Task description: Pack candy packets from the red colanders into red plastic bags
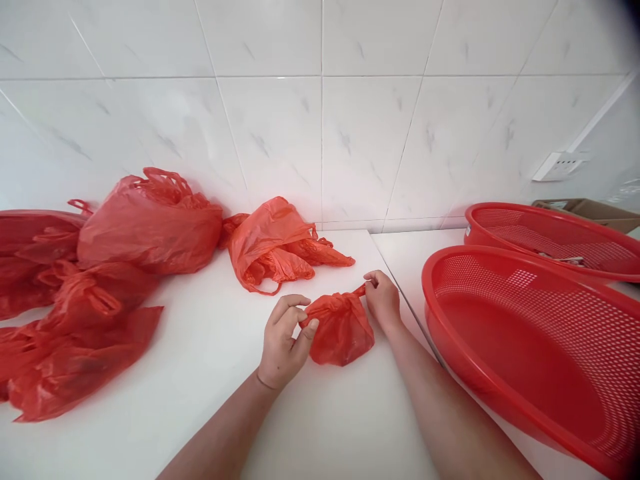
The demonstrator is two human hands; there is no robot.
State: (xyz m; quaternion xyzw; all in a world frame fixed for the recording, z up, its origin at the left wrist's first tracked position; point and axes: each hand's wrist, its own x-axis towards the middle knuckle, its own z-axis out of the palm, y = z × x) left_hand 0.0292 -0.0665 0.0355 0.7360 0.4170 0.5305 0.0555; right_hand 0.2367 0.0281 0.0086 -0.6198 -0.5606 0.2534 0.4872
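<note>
Between my hands, at the middle of the white table (200, 373), is a small red plastic bag (343, 333), gathered at its top and rounded below. My left hand (287, 337) pinches the bag's upper left corner between thumb and fingers. On the other side, my right hand (383, 300) is closed on the twisted upper right end of the same bag. What lies inside the bag cannot be made out through the plastic. Just behind it rests a crumpled, loose red plastic bag (275, 237), touched by neither hand.
Several filled red bags, one of them large (150, 227), crowd the left side. A red perforated basket (500, 360) stands at the right, with a second basket (550, 233) behind it holding some small items. A cardboard box (595, 212) and a wall socket (560, 165) are farther back.
</note>
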